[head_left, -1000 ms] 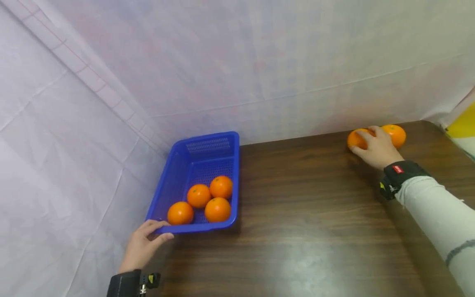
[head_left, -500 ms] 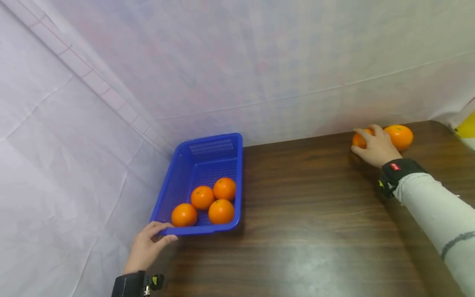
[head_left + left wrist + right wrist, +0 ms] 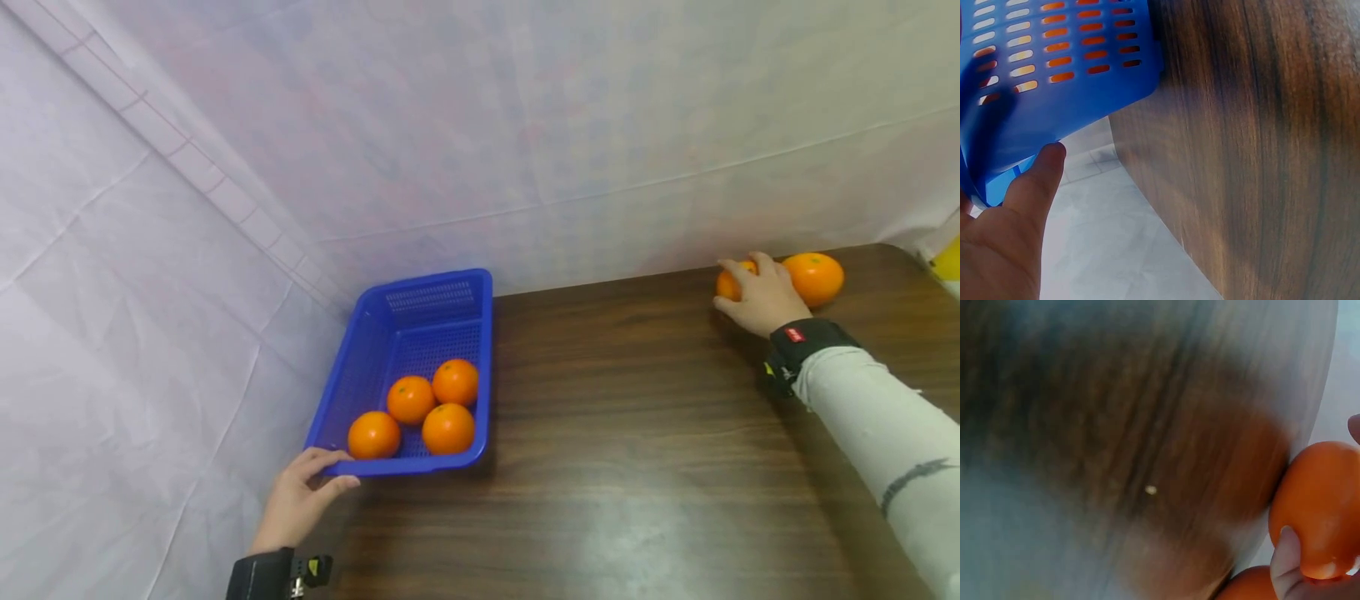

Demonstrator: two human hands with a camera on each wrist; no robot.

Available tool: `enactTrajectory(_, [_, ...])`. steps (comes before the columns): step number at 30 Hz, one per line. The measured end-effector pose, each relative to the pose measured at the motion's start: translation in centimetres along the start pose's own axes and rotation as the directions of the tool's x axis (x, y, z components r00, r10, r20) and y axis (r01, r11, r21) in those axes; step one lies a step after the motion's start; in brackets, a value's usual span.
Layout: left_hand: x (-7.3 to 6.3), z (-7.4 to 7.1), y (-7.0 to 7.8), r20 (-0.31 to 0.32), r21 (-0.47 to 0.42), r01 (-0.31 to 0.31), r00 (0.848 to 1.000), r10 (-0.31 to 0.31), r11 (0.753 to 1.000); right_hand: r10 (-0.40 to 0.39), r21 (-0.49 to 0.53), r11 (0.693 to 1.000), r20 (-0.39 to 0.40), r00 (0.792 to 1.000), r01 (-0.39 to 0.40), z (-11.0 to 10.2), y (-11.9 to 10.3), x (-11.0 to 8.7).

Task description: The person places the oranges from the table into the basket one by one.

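In the head view a blue plastic basket (image 3: 487, 367) stands on the table at left, with several oranges (image 3: 411, 400) gathered in its near half. My left hand (image 3: 294, 504) holds the basket's near-left rim, fingers over the edge and thumb outside; the left wrist view shows the thumb (image 3: 1041, 178) against the slotted wall. At the table's far right, my right hand (image 3: 767, 300) grips an orange (image 3: 1319, 500), partly hidden by the fingers. Just right of that hand lies another orange (image 3: 816, 279), partly in view at the bottom of the right wrist view.
The brown wood-grain table (image 3: 615, 400) stretches between the basket and my right hand. White sheeting (image 3: 525, 150) hangs along the table's back edge and left side. A yellow object (image 3: 948, 260) shows beyond the far-right corner.
The fingers of my right hand now cover more of the gripped orange, and more of the other orange shows beside it. The view has shifted slightly. My left hand stays on the basket rim.
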State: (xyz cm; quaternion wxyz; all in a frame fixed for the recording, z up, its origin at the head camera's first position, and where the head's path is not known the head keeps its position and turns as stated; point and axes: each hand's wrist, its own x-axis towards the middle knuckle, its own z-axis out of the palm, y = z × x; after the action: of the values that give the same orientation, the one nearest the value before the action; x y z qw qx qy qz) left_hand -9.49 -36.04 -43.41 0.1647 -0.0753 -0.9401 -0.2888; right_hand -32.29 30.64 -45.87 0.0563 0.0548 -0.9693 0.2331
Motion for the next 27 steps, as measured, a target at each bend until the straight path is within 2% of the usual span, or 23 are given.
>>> enactTrajectory(9, [-0.14,0.02,0.07,0.0,0.007,0.024,1.0,-0.024,1.0,0.028,-0.008,1.0,-0.009,1.0,-0.028,0.56,0.13,-0.25])
enactTrajectory(15, [-0.01,0.0,0.06,-0.004,0.001,0.013,1.0,-0.013,1.0,0.015,0.005,1.0,-0.021,1.0,-0.014,0.65,-0.04,-0.22])
enactTrajectory(27, [0.09,-0.16,0.1,0.006,0.009,0.01,1.0,-0.01,1.0,0.042,0.006,0.999,-0.043,0.998,-0.042,0.57,-0.47,-0.5])
